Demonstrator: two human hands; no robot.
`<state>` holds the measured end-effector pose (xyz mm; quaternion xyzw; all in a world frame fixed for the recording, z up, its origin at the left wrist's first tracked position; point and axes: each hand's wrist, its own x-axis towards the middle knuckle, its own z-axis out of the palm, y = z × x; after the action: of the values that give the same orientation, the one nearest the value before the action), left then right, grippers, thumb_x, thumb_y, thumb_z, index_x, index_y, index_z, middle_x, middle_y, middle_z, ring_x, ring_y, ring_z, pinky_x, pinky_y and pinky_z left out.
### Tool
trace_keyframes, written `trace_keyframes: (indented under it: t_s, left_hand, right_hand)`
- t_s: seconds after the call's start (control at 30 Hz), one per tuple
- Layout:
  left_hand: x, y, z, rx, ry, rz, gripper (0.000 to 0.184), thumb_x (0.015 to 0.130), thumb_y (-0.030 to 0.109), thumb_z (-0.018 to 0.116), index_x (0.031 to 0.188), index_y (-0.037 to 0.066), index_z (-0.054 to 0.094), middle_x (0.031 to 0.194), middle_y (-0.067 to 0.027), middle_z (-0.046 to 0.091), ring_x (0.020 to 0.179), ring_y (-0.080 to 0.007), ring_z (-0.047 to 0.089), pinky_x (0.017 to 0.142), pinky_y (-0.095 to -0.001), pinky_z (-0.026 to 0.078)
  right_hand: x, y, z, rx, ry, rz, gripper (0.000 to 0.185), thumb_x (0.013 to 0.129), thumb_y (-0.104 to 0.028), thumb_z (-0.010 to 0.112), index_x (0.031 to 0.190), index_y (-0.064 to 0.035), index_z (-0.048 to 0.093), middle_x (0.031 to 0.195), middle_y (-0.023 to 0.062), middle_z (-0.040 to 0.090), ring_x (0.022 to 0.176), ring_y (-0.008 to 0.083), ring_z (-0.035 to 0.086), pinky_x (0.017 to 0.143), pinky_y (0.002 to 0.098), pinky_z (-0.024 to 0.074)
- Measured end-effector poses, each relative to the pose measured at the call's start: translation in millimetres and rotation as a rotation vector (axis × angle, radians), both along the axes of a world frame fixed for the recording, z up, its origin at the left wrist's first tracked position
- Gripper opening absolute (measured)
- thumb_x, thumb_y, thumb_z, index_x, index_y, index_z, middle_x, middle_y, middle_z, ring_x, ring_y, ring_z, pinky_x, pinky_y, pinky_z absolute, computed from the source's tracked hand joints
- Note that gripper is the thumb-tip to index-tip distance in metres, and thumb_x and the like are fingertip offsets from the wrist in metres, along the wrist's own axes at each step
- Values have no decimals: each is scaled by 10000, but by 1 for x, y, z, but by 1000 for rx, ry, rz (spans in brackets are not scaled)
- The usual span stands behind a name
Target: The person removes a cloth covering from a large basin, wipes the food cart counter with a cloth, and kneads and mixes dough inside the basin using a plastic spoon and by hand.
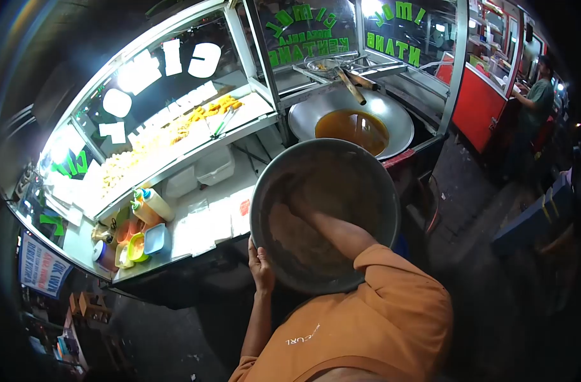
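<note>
A large dark grey basin (386, 191) is tilted in front of my body, close to the wok. My left hand (260, 264) grips its lower left rim from outside. My right arm reaches down into the basin, and my right hand (295, 198) is at its inner wall in shadow, where the fingers are too dark to make out. A brownish film or residue coats the basin's inside. Just beyond its far rim sits a wide metal wok (303, 118) with brown oil (351, 129) in it.
Two wooden-handled tools, one a strainer (322, 65), rest behind the wok. To the left, the lit glass cart holds fried snacks (214, 108). Sauce bottles (152, 205), small tubs (136, 247) and white paper (208, 223) lie on its counter. Another person (537, 102) stands at the far right.
</note>
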<state>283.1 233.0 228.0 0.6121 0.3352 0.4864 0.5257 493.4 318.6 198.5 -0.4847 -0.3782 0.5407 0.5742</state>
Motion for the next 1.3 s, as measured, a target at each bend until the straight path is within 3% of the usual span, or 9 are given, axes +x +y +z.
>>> trace_keyframes:
  t_s: [0.23, 0.37, 0.53, 0.6, 0.77, 0.87, 1.13, 1.2, 1.3]
  left_hand:
    - [-15, 9, -24, -205, -22, 1, 464, 997, 113, 356, 1449, 43, 279, 1313, -136, 488, 1174, -178, 487, 947, -271, 397]
    - [-12, -14, -10, -2, 86, -3, 470, 1008, 144, 352, 1448, 9, 256, 1355, -141, 448, 1212, -206, 449, 1015, -312, 353]
    - [-12, -20, -15, -65, 42, 6, 486, 1016, 166, 330, 1458, 5, 208, 1406, -163, 395, 1287, -239, 390, 1063, -327, 298]
    - [-14, -13, -26, -134, -56, -33, 498, 1017, 180, 346, 1461, 11, 201, 1414, -177, 382, 1275, -243, 408, 1056, -325, 308]
    - [-18, -13, -15, -72, 120, -11, 498, 1014, 170, 342, 1462, 10, 196, 1407, -175, 388, 1265, -243, 414, 1049, -324, 316]
    - [-20, -17, -19, -29, 147, 26, 498, 1010, 161, 342, 1463, 13, 198, 1402, -177, 389, 1267, -247, 404, 1047, -331, 314]
    - [-19, -21, -9, -80, 187, 26, 500, 1007, 162, 336, 1459, 1, 195, 1415, -193, 368, 1297, -266, 371, 1063, -338, 293]
    - [-20, -23, -14, -38, 182, 30, 502, 1008, 167, 333, 1459, -3, 191, 1430, -197, 351, 1317, -277, 353, 1078, -343, 278]
    - [-22, -27, -14, -1, 186, 58, 506, 1009, 173, 331, 1460, -5, 183, 1440, -203, 334, 1323, -286, 346, 1083, -350, 272]
  right_hand:
    - [-78, -84, 50, -96, 27, 452, 364, 912, -92, 487, 1239, 31, 384, 889, 123, 615, 745, 193, 623, 609, 331, 521]
    - [-52, -22, -35, 581, -599, 149, 171, 904, -149, 514, 959, -29, 623, 837, 94, 621, 724, 184, 607, 626, 339, 484]
    - [-52, -58, 61, 50, -388, 246, 197, 896, -154, 552, 1016, -6, 599, 869, 118, 626, 751, 199, 610, 644, 358, 498]
    - [-73, -59, 40, -241, 35, 153, 243, 919, -121, 518, 1111, 27, 493, 839, 135, 614, 694, 201, 608, 599, 328, 508]
    - [-83, -47, 83, -96, 171, -21, 225, 946, -140, 488, 1050, 45, 412, 756, 110, 586, 602, 185, 573, 546, 313, 488]
    - [-27, 23, 0, -225, 334, -49, 144, 908, -106, 499, 853, 15, 554, 863, 141, 628, 663, 214, 607, 574, 315, 489]
    - [-88, -42, 65, 88, 212, 87, 350, 950, -177, 454, 1181, 28, 289, 789, 106, 575, 719, 182, 599, 639, 322, 495]
    - [-41, 25, 10, 61, 249, -36, 250, 964, -210, 481, 1026, 29, 521, 825, 121, 615, 647, 168, 593, 646, 345, 510]
    - [-20, 47, -32, 94, 400, -139, 252, 974, -231, 460, 977, -2, 566, 837, 128, 621, 673, 160, 593, 662, 355, 507]
